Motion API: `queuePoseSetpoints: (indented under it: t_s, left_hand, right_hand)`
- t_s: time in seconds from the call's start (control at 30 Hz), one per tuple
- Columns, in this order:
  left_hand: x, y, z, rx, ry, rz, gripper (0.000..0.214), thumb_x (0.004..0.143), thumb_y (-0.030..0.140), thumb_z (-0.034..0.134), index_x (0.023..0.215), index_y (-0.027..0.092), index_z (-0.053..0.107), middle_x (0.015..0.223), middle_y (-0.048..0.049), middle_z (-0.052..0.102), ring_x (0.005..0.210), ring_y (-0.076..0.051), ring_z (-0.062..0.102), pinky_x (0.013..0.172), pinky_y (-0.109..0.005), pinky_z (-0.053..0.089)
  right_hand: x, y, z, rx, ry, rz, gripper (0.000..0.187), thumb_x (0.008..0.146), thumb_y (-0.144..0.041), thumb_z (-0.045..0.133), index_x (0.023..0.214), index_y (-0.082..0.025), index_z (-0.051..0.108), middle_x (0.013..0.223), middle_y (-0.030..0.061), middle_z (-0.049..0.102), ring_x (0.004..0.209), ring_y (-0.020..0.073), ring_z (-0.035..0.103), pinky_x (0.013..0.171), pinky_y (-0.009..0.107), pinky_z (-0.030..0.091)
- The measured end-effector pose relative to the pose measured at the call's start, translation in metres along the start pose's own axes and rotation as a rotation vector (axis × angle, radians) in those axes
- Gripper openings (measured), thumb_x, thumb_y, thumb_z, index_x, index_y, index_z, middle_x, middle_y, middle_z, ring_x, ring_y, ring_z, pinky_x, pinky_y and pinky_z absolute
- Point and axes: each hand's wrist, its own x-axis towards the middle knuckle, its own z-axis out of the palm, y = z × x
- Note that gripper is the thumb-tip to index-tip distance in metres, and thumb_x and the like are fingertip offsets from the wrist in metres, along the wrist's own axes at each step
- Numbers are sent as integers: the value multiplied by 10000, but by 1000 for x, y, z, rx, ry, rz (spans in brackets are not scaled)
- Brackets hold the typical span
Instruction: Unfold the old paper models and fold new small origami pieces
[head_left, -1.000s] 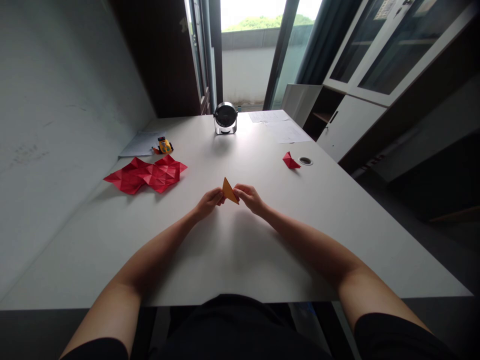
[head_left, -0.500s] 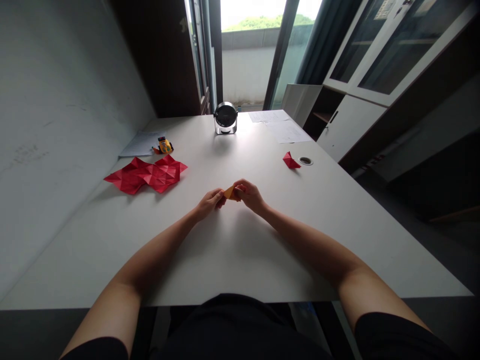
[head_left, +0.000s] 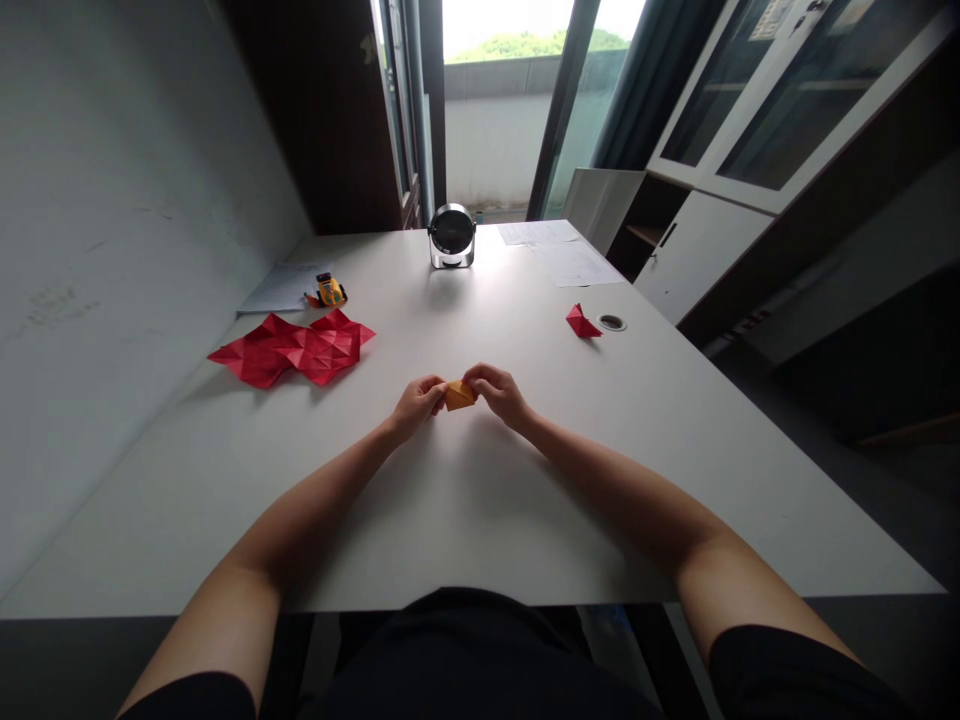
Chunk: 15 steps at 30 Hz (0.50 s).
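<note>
A small folded orange paper piece (head_left: 459, 395) is pinched between both hands just above the white table (head_left: 480, 500). My left hand (head_left: 417, 402) grips its left end with closed fingers. My right hand (head_left: 496, 392) grips its right end, fingers curled over the top. The paper looks like a compact squat shape, partly hidden by my fingertips.
Creased red paper sheets (head_left: 294, 346) lie to the left. A small red folded piece (head_left: 580, 321) sits at the right beside a cable hole (head_left: 611, 322). A round desk fan (head_left: 451, 236), a yellow toy (head_left: 328, 291) and white papers (head_left: 571, 262) stand farther back.
The orange paper stood up as a flat triangle a second ago. It has since been folded down into a smaller, squat shape between my fingertips. My hands have drawn slightly closer.
</note>
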Motion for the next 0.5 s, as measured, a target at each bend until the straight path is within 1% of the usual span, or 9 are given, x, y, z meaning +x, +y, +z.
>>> queuePoseSetpoints:
  t_s: [0.07, 0.13, 0.17, 0.27, 0.37, 0.43, 0.5]
  left_hand:
    - [0, 1, -1, 94, 70, 53, 243, 879, 392, 577, 778, 173, 604, 571, 28, 531, 507, -97, 426, 511, -232, 315]
    - [-2, 2, -2, 207, 141, 110, 246, 881, 384, 565, 749, 179, 598, 582, 25, 529, 535, -109, 441, 526, -238, 318]
    - [-2, 3, -2, 264, 174, 137, 252, 884, 381, 558, 735, 181, 595, 593, 23, 529, 552, -114, 448, 533, -240, 315]
    - [-6, 8, -2, 402, 246, 198, 267, 893, 368, 538, 706, 182, 585, 620, 22, 522, 586, -119, 451, 553, -246, 309]
    - [-8, 11, -2, 492, 281, 230, 276, 907, 360, 525, 699, 183, 568, 615, 33, 495, 580, -113, 428, 561, -248, 304]
    - [-9, 12, -2, 505, 286, 238, 280, 913, 358, 525, 695, 184, 554, 604, 37, 478, 571, -109, 415, 558, -247, 300]
    - [-8, 10, -2, 450, 268, 234, 274, 914, 361, 533, 707, 183, 554, 606, 36, 488, 573, -107, 422, 555, -242, 304]
  right_hand:
    - [0, 2, 0, -5, -38, 19, 231, 855, -379, 629, 981, -185, 631, 708, -22, 618, 604, 124, 572, 589, 267, 468]
    - [0, 5, -1, -57, -86, 63, 372, 857, -434, 668, 1136, -197, 600, 696, -37, 623, 576, 126, 584, 566, 259, 465]
    - [0, 6, -1, -93, -108, 86, 423, 855, -457, 679, 1178, -199, 589, 686, -41, 626, 568, 126, 586, 560, 256, 463]
    - [0, 8, 0, -164, -153, 128, 453, 851, -496, 695, 1169, -186, 606, 668, -30, 638, 576, 129, 595, 567, 255, 467]
    - [0, 9, 3, -130, -174, 129, 498, 820, -486, 741, 1188, -186, 593, 676, -30, 639, 605, 136, 607, 585, 264, 481]
    - [-1, 8, 5, -100, -174, 129, 506, 811, -481, 756, 1189, -191, 585, 682, -30, 638, 611, 139, 613, 591, 273, 490]
    - [-2, 7, 7, -60, -155, 136, 457, 818, -494, 751, 1123, -190, 596, 687, -23, 643, 612, 142, 620, 591, 281, 497]
